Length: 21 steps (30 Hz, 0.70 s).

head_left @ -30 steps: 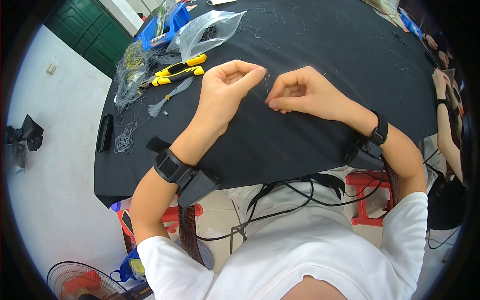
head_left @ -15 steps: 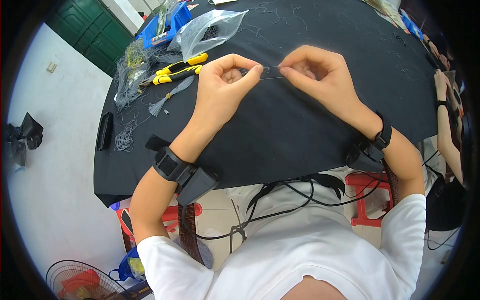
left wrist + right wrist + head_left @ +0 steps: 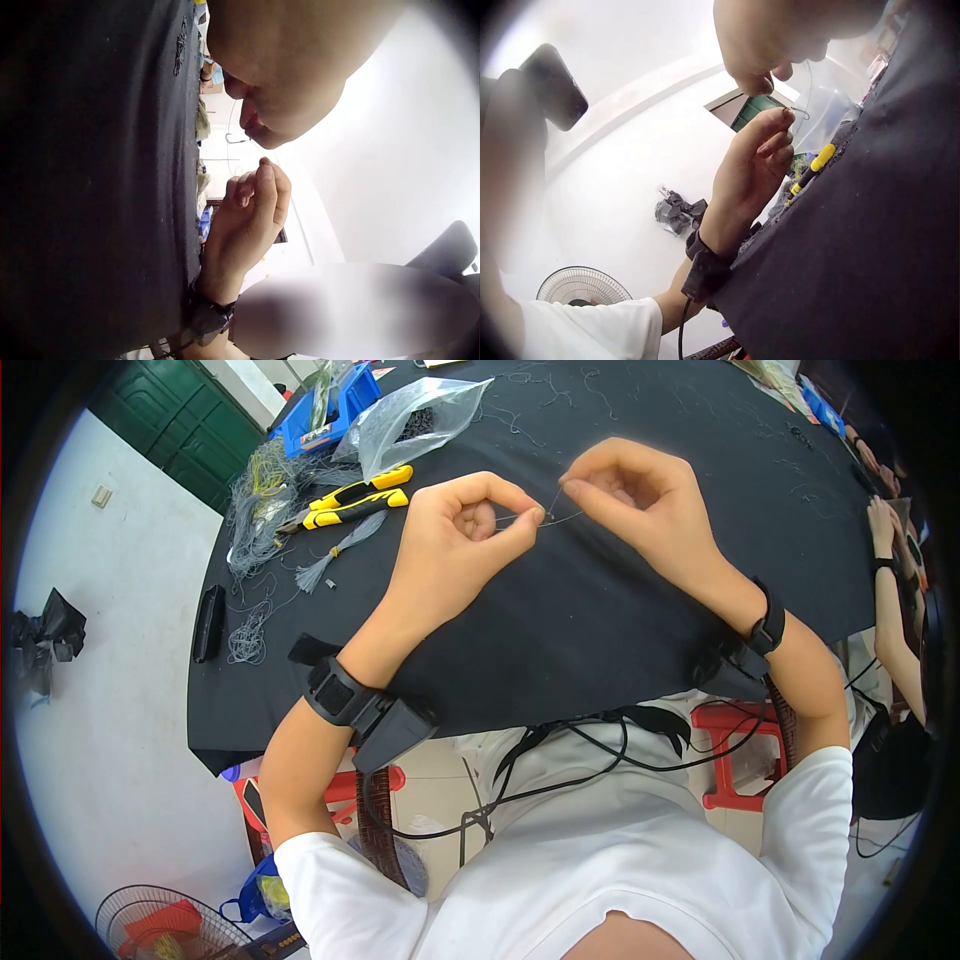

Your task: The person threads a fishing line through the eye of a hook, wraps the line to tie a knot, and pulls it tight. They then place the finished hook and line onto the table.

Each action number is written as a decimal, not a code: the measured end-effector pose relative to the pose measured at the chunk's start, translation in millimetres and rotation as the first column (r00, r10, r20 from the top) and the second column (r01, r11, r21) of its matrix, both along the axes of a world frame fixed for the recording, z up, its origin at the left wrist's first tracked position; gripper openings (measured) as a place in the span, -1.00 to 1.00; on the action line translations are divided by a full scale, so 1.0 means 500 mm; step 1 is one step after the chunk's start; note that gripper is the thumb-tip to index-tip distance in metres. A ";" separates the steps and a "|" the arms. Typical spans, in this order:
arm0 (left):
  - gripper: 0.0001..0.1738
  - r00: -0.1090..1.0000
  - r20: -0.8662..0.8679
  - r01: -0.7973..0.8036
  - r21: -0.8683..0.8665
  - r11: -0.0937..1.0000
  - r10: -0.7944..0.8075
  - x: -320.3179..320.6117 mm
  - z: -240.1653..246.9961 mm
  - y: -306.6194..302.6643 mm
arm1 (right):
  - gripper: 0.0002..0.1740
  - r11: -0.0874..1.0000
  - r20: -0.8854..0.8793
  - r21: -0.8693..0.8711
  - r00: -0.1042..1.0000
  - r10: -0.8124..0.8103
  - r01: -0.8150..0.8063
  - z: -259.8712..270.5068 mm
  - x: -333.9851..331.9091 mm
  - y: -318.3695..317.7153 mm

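Note:
My left hand (image 3: 450, 545) pinches a small fish hook (image 3: 802, 113) between thumb and forefinger above the black cloth. The hook's bend pokes out past the fingertips in both wrist views. To the right and slightly higher, my right hand (image 3: 650, 490) has thumb and forefinger pressed together on a thin line (image 3: 568, 518). That line spans the short gap between the two hands, partly looped near the left fingertips. The other fingers of both hands are curled in.
Left of my hands lie yellow-black pliers (image 3: 365, 510), a tied bundle of line (image 3: 340, 555) and a tangled heap (image 3: 262, 500). Behind are a clear bag (image 3: 385, 450) with small dark pieces and a blue bin (image 3: 345, 410). Another person's hand (image 3: 880, 525) is at the far right.
My right hand has risen from beside and below the left fingertips, drawing the line along. The left fingertips have shifted slightly right and down.

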<state>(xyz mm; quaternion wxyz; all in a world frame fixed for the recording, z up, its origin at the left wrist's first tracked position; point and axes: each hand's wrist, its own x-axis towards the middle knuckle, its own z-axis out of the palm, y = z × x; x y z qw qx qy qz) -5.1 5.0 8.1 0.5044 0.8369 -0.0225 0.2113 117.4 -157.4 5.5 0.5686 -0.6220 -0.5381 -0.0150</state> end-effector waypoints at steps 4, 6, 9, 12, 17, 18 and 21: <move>-0.94 0.984 0.054 0.171 -0.064 0.983 -0.168 -0.004 0.008 -0.006 | -0.86 0.991 -0.258 -0.073 0.962 0.090 -0.112 -0.006 0.011 -0.001; -0.94 0.973 0.081 0.222 -0.070 0.972 -0.217 -0.005 0.009 -0.005 | -0.86 0.968 -0.436 -0.128 0.889 0.141 -0.216 -0.003 0.000 -0.001; -0.94 0.962 0.161 0.249 -0.202 0.947 -0.219 0.004 -0.002 -0.010 | -0.88 0.888 -0.668 -0.213 0.724 0.172 -0.408 -0.003 -0.003 -0.004; -0.94 0.969 0.177 0.225 -0.364 0.904 -0.170 0.009 -0.005 -0.017 | -0.91 0.865 -0.761 -0.164 0.618 0.195 -0.474 -0.015 -0.011 0.002; -0.91 0.992 0.121 0.019 -0.377 0.926 0.029 0.016 -0.016 -0.007 | -0.90 0.890 -0.581 -0.202 0.781 0.227 -0.408 -0.006 -0.035 0.001; -0.90 0.994 0.106 0.005 -0.361 0.933 0.036 0.016 -0.017 -0.007 | -0.90 0.900 -0.522 -0.183 0.815 0.252 -0.396 -0.010 -0.038 0.001; -0.88 0.999 0.030 -0.037 -0.258 0.965 0.046 0.009 -0.017 -0.002 | -0.90 0.942 -0.256 -0.199 0.942 0.217 -0.271 -0.007 -0.045 -0.003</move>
